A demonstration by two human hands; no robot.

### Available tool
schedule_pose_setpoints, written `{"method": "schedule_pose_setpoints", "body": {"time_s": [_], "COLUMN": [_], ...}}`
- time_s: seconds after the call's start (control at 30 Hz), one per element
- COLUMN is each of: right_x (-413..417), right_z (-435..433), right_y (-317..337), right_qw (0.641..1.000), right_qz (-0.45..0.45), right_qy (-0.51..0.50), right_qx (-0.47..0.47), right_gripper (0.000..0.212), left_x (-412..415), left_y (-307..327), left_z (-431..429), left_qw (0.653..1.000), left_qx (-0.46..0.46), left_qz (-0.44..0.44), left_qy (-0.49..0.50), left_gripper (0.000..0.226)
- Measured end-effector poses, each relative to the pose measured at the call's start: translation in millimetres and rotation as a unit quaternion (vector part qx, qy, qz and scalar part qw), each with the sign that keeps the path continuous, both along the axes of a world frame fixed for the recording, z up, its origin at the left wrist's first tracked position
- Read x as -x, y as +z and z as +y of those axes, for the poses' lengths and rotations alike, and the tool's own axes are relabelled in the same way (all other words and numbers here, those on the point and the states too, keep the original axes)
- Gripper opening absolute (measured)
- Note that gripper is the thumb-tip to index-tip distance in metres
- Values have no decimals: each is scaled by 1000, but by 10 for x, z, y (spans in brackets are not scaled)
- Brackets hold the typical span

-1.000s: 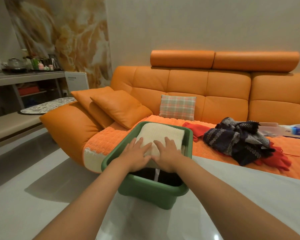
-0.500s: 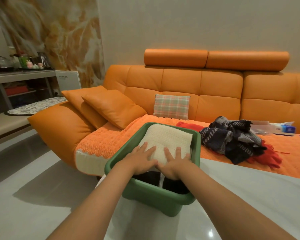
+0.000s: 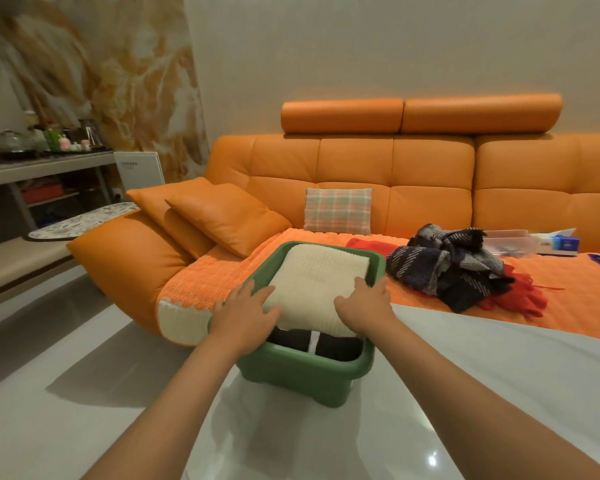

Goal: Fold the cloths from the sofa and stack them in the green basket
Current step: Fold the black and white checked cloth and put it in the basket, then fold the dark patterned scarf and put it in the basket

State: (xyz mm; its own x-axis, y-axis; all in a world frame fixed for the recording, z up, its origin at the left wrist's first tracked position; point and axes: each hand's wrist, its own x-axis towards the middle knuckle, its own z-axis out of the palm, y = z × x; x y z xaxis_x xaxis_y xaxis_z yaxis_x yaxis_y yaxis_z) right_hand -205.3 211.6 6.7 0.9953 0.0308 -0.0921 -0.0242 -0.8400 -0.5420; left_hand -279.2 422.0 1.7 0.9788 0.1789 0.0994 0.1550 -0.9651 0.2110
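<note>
The folded cream cloth lies on top inside the green basket, filling most of its opening, with a black cloth showing under its near edge. The basket stands on a glossy white surface, its far rim up against the front of the orange sofa. Both hands rest on the near end of the cream cloth. The left hand lies flat with fingers spread over the near left corner, by the basket's left rim. The right hand lies over the near right corner, its thumb stretched leftward on the cloth and its fingers reaching toward the right rim; neither hand grips anything. On the sofa seat, to the right of the basket and a little farther, sits a crumpled heap of dark patterned cloths, with a red cloth sticking out at its right. An orange knitted cover drapes the seat left of the basket. Farther back a plaid cushion leans on the backrest, and two orange cushions lie at the left arm. Small boxes sit at far right; a cluttered shelf stands far left.
</note>
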Motion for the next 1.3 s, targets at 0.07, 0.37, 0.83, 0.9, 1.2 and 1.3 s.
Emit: {"method": "schedule_pose_setpoints", "body": {"time_s": [0.07, 0.37, 0.83, 0.9, 1.2, 1.3], "right_x": [-13, -252, -369, -449, -1161, -1491], "right_z": [64, 470, 310, 55, -1698, -2149], "right_y": [4, -20, -36, 42, 91, -38], "right_qw": [1000, 999, 993, 991, 990, 989], "right_qz": [-6, -6, -50, -75, -137, -144], "right_qy": [7, 30, 54, 58, -23, -21], "right_qx": [-28, -31, -87, -95, 1, 21], "right_gripper": [65, 66, 65, 60, 50, 49], "left_x": [-18, -320, -520, -646, -1583, -1963], "left_y": [25, 29, 332, 427, 432, 228], "left_z": [80, 493, -34, -373, -2027, -2435], "left_qw": [1000, 1000, 997, 993, 970, 970], "left_qx": [-2, 3, -2, 31, 105, 119], "left_qz": [2, -11, -73, -101, -133, -90], "left_qy": [6, 23, -17, -54, -176, -192], "left_gripper": [55, 52, 56, 53, 43, 43]}}
